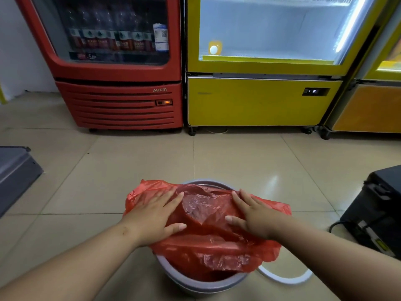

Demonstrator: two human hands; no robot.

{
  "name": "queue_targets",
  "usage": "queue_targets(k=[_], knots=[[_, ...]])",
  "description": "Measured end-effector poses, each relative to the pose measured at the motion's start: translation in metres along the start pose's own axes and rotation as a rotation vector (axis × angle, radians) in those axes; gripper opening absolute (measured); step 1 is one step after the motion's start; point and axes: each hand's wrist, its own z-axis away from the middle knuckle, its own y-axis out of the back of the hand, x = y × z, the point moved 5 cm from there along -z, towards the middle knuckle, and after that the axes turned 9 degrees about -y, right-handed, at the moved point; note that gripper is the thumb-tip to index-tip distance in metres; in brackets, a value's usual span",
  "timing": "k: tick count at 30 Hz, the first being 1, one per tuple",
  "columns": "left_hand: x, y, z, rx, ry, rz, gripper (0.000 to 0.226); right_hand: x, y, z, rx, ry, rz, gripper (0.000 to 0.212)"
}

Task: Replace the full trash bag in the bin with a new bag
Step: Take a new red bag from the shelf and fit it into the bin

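Note:
A round grey bin [204, 284] stands on the tiled floor at the bottom centre. A thin red plastic bag [208, 242] lies spread across its mouth, its edges hanging over the left and right sides of the rim. My left hand [155, 216] rests flat on the bag's left part with fingers spread. My right hand [251, 216] lies flat on the bag's right part, fingers apart too. Neither hand grips the plastic. The inside of the bin is mostly hidden by the bag.
A white ring [284, 278] lies on the floor just right of the bin. A red drinks fridge [121, 101] and a yellow fridge [256, 98] stand ahead. A dark grey object [15, 172] sits at the left, a black case [377, 211] at the right.

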Motion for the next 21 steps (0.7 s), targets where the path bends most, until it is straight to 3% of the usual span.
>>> queue_targets(k=[12, 17, 21], knots=[[-0.032, -0.006, -0.044, 0.044, 0.111, 0.14, 0.08, -0.002, 0.026, -0.061, -0.027, -0.013, -0.064, 0.079], [-0.046, -0.016, -0.051, 0.096, 0.199, 0.55, 0.07, 0.008, 0.021, -0.075, -0.159, -0.085, -0.51, 0.066], [-0.047, -0.026, -0.039, 0.202, 0.234, 0.989, 0.061, 0.031, 0.004, -0.067, -0.28, -0.233, -0.873, 0.076]])
